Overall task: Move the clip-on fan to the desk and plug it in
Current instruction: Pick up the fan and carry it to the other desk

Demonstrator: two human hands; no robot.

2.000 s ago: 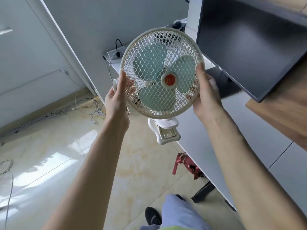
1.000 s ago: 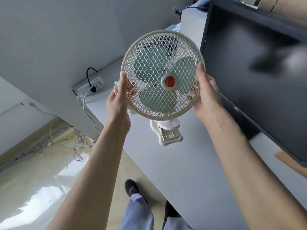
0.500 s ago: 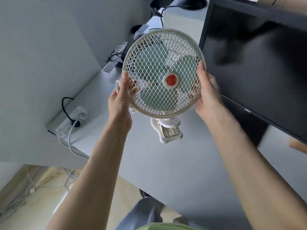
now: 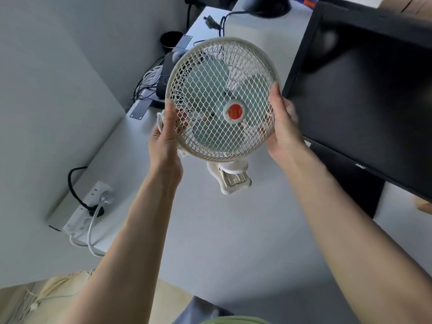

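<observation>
The clip-on fan [image 4: 222, 99] has a cream mesh cage, pale green blades and a red hub badge. I hold it in the air above the grey desk [image 4: 233, 230], cage facing me. My left hand [image 4: 163, 139] grips the cage's left rim, and my right hand [image 4: 284, 127] grips its right rim. Its white clip [image 4: 230, 177] hangs below the cage, clear of the desk top. A bit of the fan's white cord shows behind my left hand. A white power strip [image 4: 90, 204] lies at the desk's left edge against the wall, with a black plug and a white plug in it.
A large black monitor [image 4: 364, 94] stands on the right of the desk, close to my right hand. Dark devices and tangled cables [image 4: 159, 83] sit at the back left by the wall. A black lamp base [image 4: 266, 5] with a loose plug is farther back. Floor cables lie below left.
I have stepped closer, carrying the fan from over the floor to over the desk. The fan has tilted slightly and sits nearer the back clutter. Both hands keep the same grip.
</observation>
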